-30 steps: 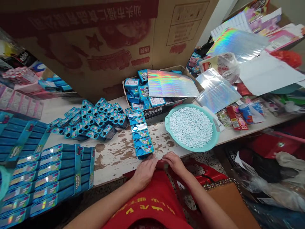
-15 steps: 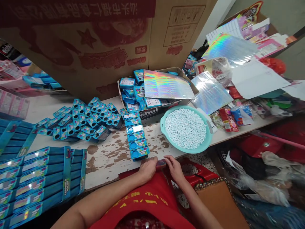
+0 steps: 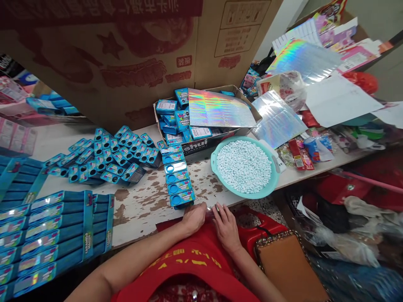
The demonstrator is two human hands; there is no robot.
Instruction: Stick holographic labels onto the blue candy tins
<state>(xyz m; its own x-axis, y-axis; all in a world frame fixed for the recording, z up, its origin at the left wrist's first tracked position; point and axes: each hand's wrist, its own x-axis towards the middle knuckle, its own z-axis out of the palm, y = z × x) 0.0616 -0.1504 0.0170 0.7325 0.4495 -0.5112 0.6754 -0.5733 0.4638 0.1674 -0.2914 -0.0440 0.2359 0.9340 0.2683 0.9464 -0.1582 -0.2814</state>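
One small shiny pc. [image 3: 209,209] (detail unclear) betw. hands [image 3: 194,218] [image 3: 227,228].

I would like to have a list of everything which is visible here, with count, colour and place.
table: one, whitish, worn, centre
large carton: one, brown, behind
open carton: one, dark-sided, centre
small boxes: many, blue, left, centre
pink boxes: several, far left
basin: one, green, right of centre
sweets: many, pale, in basin
shiny sheets: at least three, silver, on open carton and right
packets: several, mixed, right
stool: one, red, lower right
bags: several, clear, right
apron: one, red, worn
left hand, right hand: by table edge
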